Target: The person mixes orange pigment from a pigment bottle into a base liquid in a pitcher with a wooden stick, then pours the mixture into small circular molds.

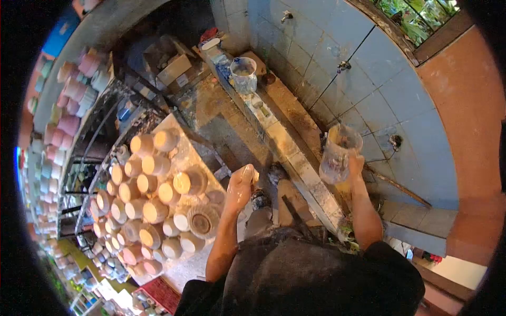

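Observation:
My right hand point(356, 164) grips a clear plastic jug point(337, 150) by its side, holding it up near the tiled wall. Pale smears cover the jug, and what it contains is hard to see. My left hand point(240, 188) is closed in front of my body, wet and whitish on the back. A small pale bit shows at its fingers, too little to name. To the left of that hand, many rounded clay-coloured pots point(155, 210) stand close together on a board point(184, 145).
A narrow tiled ledge point(284, 138) runs diagonally ahead, with a whitish, stained bucket point(244, 79) on it. Taps point(343, 66) stick out from the blue tiled wall point(369, 100). Racks of coloured pots point(68, 121) line the far left. A cardboard box point(175, 69) lies at the back.

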Motion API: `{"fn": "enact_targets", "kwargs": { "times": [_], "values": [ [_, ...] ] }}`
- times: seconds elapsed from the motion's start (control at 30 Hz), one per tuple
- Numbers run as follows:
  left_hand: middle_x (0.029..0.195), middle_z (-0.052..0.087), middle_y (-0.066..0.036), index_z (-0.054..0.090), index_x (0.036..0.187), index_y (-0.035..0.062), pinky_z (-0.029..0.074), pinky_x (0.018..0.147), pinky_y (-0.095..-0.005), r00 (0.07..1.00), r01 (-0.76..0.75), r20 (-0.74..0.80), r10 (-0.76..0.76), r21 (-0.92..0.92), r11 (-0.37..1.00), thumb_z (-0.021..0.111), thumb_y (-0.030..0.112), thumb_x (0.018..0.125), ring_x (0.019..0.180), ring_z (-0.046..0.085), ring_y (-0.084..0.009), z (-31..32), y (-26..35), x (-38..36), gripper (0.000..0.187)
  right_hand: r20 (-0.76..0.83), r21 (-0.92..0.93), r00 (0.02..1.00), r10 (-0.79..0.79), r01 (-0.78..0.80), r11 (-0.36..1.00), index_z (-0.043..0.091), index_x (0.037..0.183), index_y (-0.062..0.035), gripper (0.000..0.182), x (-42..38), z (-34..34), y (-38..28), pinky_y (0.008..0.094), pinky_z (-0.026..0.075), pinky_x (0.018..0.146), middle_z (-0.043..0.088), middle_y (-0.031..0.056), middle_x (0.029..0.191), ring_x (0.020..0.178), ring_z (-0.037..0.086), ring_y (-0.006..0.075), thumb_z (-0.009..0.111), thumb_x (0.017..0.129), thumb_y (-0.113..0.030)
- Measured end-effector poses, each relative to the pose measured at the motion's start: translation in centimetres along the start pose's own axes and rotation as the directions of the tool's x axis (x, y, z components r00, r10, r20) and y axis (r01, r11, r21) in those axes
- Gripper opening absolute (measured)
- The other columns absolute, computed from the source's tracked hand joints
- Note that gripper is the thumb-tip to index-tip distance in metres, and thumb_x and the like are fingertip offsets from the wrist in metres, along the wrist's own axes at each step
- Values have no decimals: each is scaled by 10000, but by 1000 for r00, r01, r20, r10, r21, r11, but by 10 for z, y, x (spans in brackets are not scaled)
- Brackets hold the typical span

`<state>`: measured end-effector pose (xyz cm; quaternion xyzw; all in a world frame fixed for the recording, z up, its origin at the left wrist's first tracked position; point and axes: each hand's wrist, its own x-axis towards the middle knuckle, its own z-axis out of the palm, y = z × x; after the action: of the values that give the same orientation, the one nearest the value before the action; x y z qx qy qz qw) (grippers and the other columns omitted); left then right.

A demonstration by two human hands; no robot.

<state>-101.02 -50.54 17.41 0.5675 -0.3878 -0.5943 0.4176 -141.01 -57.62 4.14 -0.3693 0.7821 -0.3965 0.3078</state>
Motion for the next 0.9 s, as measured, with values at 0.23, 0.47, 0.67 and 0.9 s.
{"fn": "enact_targets", "kwargs": {
  "times": [0.23,0.47,0.67,0.9],
  "values": [
    [615,411,33,551,800,48,292,501,-234,989,133,-73,-130,43,990,403,229,961,555,347,-57,11,-30,93,283,-145,-239,980,-136,99,966,475,541,36,548,275,114,9,399,329,493,461,83,488,492,428,203,496,833,-427],
    [850,566,-80,584,1008,-13,433,696,-283,909,319,309,-279,-87,944,354,434,949,752,524,-165,99,-9,231,505,-258,107,961,-94,125,986,239,447,-91,590,309,155,-4,347,189,384,201,15,403,358,282,144,496,864,-421],
    [1003,594,-63,562,1030,31,477,801,-331,923,184,386,6,-455,871,485,248,906,902,567,-191,257,-37,436,261,-205,35,956,-210,222,974,407,481,-59,478,325,147,60,332,204,373,266,17,410,361,275,149,515,883,-294],
    [824,515,-142,517,855,21,501,738,-413,727,645,494,-477,-729,228,447,260,886,739,533,-295,393,-93,568,251,-151,-34,953,-261,259,965,431,499,-32,545,334,149,82,326,239,371,380,22,425,364,286,126,568,851,-425]
  ]
}}
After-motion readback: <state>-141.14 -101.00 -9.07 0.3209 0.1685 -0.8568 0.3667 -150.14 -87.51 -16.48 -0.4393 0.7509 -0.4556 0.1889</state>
